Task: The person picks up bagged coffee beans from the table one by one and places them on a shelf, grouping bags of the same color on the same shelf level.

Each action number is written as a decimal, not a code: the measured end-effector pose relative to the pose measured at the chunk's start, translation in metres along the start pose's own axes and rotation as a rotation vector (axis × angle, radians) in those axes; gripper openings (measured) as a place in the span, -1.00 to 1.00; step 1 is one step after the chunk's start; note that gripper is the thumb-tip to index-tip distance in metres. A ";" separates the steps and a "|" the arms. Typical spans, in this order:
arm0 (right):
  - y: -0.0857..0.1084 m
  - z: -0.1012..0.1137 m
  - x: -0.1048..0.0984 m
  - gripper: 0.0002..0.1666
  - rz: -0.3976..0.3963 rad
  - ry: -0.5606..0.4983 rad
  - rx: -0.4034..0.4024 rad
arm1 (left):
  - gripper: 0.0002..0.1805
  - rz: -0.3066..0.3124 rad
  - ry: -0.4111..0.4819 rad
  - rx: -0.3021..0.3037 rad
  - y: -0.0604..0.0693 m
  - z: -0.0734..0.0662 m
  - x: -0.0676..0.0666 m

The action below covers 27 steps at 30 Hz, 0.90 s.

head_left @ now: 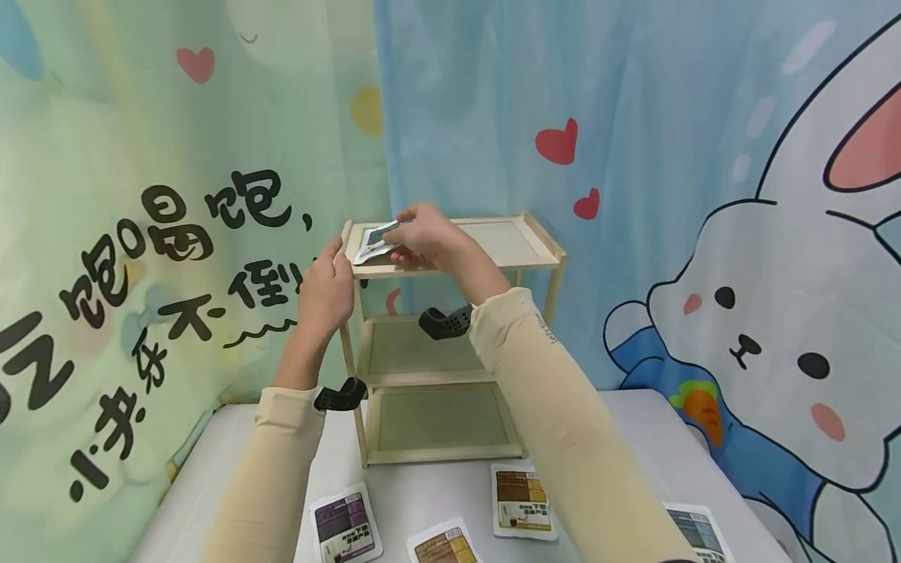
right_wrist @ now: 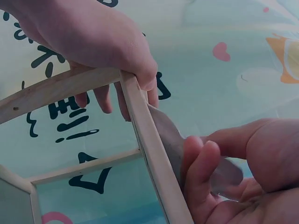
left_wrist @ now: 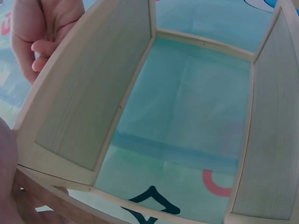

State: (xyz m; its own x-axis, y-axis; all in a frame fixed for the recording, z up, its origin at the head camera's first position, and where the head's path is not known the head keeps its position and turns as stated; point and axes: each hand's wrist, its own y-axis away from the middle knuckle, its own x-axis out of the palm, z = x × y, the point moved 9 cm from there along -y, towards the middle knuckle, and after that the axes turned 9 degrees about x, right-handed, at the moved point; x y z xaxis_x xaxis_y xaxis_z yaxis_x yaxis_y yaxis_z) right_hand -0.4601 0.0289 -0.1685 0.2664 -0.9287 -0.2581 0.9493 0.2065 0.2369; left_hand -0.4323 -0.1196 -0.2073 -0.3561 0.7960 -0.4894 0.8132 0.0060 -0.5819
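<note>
A three-tier wooden shelf rack (head_left: 450,270) stands on the table in the head view. My left hand (head_left: 326,293) grips its top tier at the front left corner; in the right wrist view that hand's fingers (right_wrist: 103,99) hang down round the wooden edge. My right hand (head_left: 435,237) pinches a flat pouch (head_left: 373,244) with a printed label, its far end at the left of the top tier. The same pouch (right_wrist: 167,133) appears as a grey sheet in the right wrist view, just past the rack's rail. Part of it is hidden by the fingers.
On the white table (head_left: 232,453) in front of the rack lie a purple-labelled pouch (head_left: 346,525), a brown one (head_left: 445,546) and a brown-and-yellow one (head_left: 523,500). A blue-grey pouch (head_left: 697,532) lies at the right. Printed curtains (head_left: 479,102) hang behind.
</note>
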 end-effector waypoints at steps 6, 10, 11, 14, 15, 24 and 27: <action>0.003 -0.011 -0.004 -0.24 -0.022 0.035 0.026 | -0.40 -0.001 0.010 -0.013 0.005 0.002 0.004; 0.006 -0.013 -0.006 -0.25 -0.029 0.047 0.014 | -0.40 -0.012 0.006 -0.003 0.005 0.001 0.003; 0.008 -0.013 -0.007 -0.25 -0.032 0.055 0.007 | -0.40 -0.015 0.005 0.001 0.005 0.000 0.002; 0.012 -0.013 -0.011 -0.27 -0.033 0.068 -0.005 | -0.40 -0.019 0.002 0.007 0.003 0.000 0.002; 0.014 -0.013 -0.012 -0.28 -0.032 0.073 -0.010 | -0.40 -0.019 0.002 0.006 0.003 -0.001 0.001; 0.040 -0.015 -0.029 -0.39 -0.083 0.104 -0.090 | -0.40 -0.022 0.003 0.003 0.003 -0.002 -0.002; 0.052 -0.021 -0.040 -0.45 -0.126 0.129 -0.125 | -0.40 -0.023 0.009 0.000 0.003 -0.002 -0.001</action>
State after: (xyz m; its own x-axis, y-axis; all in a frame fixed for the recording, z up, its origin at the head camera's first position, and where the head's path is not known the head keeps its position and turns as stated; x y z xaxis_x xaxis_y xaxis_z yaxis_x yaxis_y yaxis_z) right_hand -0.4179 0.0835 -0.1657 0.1556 -0.9039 -0.3983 0.9877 0.1353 0.0789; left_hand -0.4280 -0.1194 -0.2073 -0.3702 0.8011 -0.4702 0.8052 0.0244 -0.5924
